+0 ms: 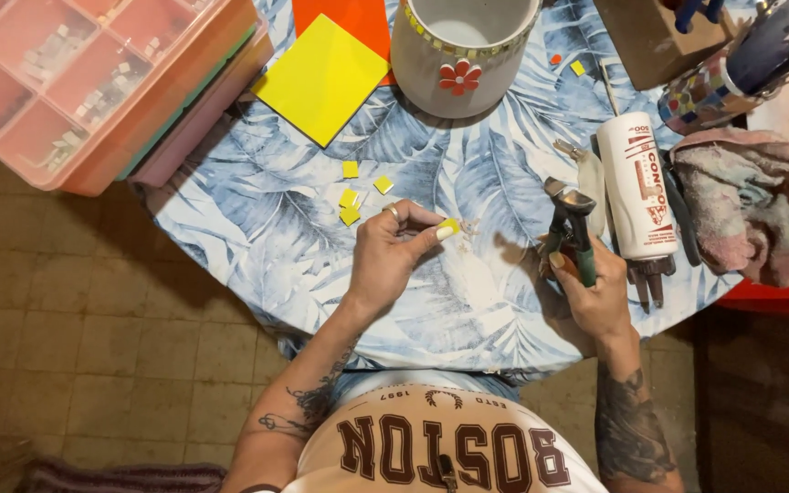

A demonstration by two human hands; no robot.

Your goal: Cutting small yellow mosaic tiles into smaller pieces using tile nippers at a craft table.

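Yellow tile chip (449, 225) is the small piece I am working with; in the head view, looking straight down at a round table covered by a blue leaf-print cloth (468, 173), my left hand (393, 256) pinches it between thumb and forefinger, so that hand is closed on the chip and holds it just above the cloth near the table's middle. My right hand (595, 297) is wrapped shut around the green handles of a pair of nippers (570, 224), whose metal head points up and away from me. The chip sits beside the nippers' head but apart from it, a short gap of cloth between them. I judge the step in hand to be trimming or shaping this chip, and the next move would call for bringing chip and cutting head together with the chip held steady and square. Just beyond my left hand lie four loose yellow chips (354, 196), and farther off a large yellow square tile (321, 78) overlapping an orange one (344, 16). A white pot (460, 55) with a red flower on it and a mosaic rim stands at the far edge. To the right lie a white glue tube (634, 187) and a crumpled rag (746, 201); a pink compartment box (93, 82) overhangs the left edge.
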